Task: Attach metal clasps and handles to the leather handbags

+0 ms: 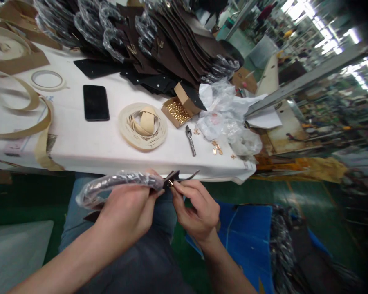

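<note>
Above my lap, my left hand (pixel 130 206) is closed around a dark bag handle (pixel 119 179) wrapped in clear plastic, which loops out to the left. Dark leather end tabs (pixel 174 175) stick out from the handle's right end. There my right hand (pixel 199 208) pinches a small gold metal fitting (pixel 171 183) against the leather, between thumb and forefinger. Whether the fitting is fastened to the tab I cannot tell. On the table in front lie a dark metal hand tool (pixel 190 141) and several loose gold fittings (pixel 217 148).
The white-covered table (pixel 95 147) bears a roll of beige strip (pixel 125 126), an open box of gold studs (pixel 178 112), a black phone (pixel 96 103) and a tape roll (pixel 47 80). Dark brown bag pieces (pixel 178 45) pile up behind. Crumpled plastic (pixel 221 114) lies right; a blue sheet (pixel 248 237) sits below.
</note>
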Motion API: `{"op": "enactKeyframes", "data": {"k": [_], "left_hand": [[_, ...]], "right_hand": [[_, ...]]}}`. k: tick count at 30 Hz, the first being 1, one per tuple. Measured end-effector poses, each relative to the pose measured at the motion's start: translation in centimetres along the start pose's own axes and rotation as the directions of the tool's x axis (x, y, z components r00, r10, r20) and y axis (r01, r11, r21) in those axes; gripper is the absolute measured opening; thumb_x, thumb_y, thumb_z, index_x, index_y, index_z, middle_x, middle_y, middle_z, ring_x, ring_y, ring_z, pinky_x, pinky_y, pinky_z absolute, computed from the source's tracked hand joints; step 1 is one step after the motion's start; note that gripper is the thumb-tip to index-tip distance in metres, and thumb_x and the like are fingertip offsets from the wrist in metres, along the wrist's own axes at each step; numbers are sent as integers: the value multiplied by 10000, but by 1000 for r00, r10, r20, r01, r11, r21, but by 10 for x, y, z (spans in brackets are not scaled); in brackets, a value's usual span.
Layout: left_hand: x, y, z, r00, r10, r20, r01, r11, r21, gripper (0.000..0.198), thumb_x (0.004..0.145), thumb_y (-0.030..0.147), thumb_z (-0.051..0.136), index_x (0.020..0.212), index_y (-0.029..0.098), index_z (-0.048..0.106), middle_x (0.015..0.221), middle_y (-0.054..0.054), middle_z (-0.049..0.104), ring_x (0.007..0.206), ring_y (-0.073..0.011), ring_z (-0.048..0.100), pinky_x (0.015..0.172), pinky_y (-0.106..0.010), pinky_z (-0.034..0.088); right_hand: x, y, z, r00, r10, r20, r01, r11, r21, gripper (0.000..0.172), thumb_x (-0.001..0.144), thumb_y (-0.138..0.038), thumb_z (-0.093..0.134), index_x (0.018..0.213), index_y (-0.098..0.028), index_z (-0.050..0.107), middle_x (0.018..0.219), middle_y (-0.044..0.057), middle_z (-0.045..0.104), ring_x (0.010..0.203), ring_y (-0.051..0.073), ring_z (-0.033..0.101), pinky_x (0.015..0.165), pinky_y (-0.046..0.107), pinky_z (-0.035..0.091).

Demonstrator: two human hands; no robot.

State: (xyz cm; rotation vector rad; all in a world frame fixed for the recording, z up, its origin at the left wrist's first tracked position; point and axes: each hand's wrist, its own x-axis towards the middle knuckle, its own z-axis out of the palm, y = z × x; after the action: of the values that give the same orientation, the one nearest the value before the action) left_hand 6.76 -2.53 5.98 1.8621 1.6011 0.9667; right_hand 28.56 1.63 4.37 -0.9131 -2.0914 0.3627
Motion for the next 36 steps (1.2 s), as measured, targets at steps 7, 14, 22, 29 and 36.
{"op": "enactKeyframes", "data": {"k": [7, 14, 22, 29, 36], "left_hand": [[18, -19, -11, 959, -251, 131, 275, 935, -222, 207, 996, 374, 731, 900, 198, 780, 760, -66, 751, 796, -283, 725, 727, -336, 552], [24, -20, -5, 942, -284, 181, 326, 903, -279, 212, 960, 387, 751, 873, 194, 759, 643, -14, 658, 697, -234, 637, 627, -295, 455], [18, -13, 3, 924, -280, 261, 352, 889, -293, 228, 1012, 368, 692, 910, 176, 760, 757, -34, 744, 666, -209, 628, 572, -291, 395], [18, -6, 0, 933, -259, 249, 314, 925, -213, 232, 1008, 342, 705, 850, 176, 741, 736, -30, 727, 698, -214, 623, 642, -320, 400], [18, -10, 1, 936, -238, 261, 291, 938, -187, 239, 995, 295, 692, 785, 183, 696, 745, -35, 723, 727, -215, 624, 675, -331, 400]], "right_hand": [[24, -6, -4, 992, 62, 109, -71, 994, 82, 273, 1021, -74, 724, 1217, -246, 806, 1005, 77, 801, 897, 220, 791, 813, 347, 690], [29, -12, -11, 973, 98, 209, -107, 994, 32, 235, 1066, -80, 666, 1202, -224, 792, 1011, 79, 748, 895, 210, 749, 827, 341, 639], [35, -16, -26, 937, 124, 326, -134, 991, 8, 197, 1082, -92, 638, 1146, -212, 781, 970, 64, 715, 833, 193, 705, 773, 314, 585], [29, -20, -26, 920, 133, 369, -124, 991, -50, 182, 1114, -96, 594, 1119, -202, 741, 980, 76, 684, 900, 217, 695, 837, 337, 570], [19, -17, -7, 915, 135, 381, -92, 987, -130, 211, 1131, -109, 560, 991, -207, 684, 952, 69, 642, 840, 211, 658, 801, 333, 548]]}}
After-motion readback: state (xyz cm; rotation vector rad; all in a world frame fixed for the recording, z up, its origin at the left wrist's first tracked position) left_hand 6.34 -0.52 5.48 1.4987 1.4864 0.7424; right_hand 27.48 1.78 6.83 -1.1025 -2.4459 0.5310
